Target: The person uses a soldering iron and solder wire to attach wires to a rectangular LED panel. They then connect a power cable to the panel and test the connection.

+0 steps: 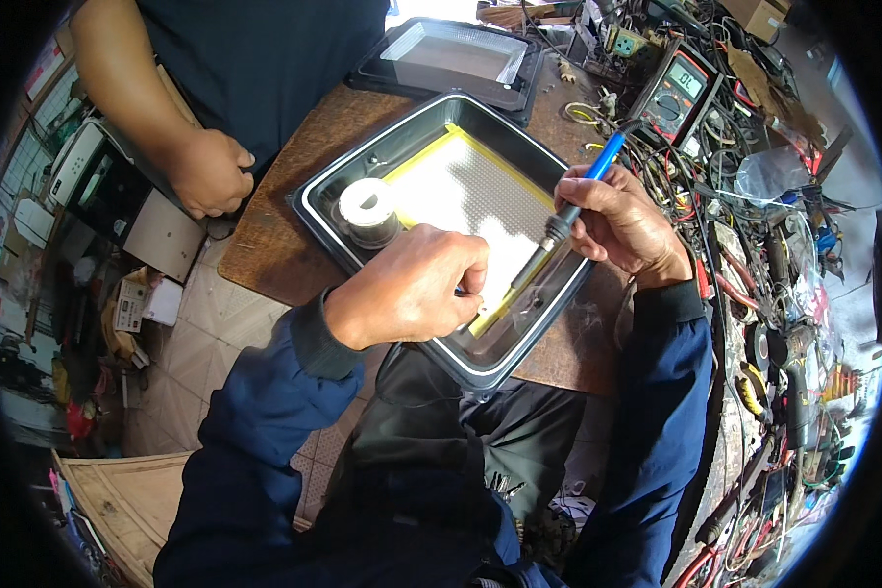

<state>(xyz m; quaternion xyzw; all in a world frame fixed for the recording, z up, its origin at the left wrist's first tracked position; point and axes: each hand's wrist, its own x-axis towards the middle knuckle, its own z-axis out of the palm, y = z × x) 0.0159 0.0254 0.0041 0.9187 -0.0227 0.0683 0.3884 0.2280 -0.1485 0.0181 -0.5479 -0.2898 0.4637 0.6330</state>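
My right hand (625, 220) is closed round a soldering iron (592, 178) with a blue handle; its tip points down toward the near right edge of a perforated white board (475, 201) with a yellow border. That board lies in a black tray (316, 208) with a white line round its rim. My left hand (416, 286) is pinched over the tray's near side, close to the iron's tip. What its fingers hold is hidden, apart from a small bluish bit. A round spool (367, 211) with a white top stands in the tray's left part. Faint smoke shows near the tray's right corner.
A clear-windowed black lid (451, 59) lies behind the tray on the wooden table (284, 230). To the right are a multimeter (678, 93), tangled wires and tools (755, 392). Another person's hand (211, 174) rests at the table's left. A wooden stool (132, 500) stands lower left.
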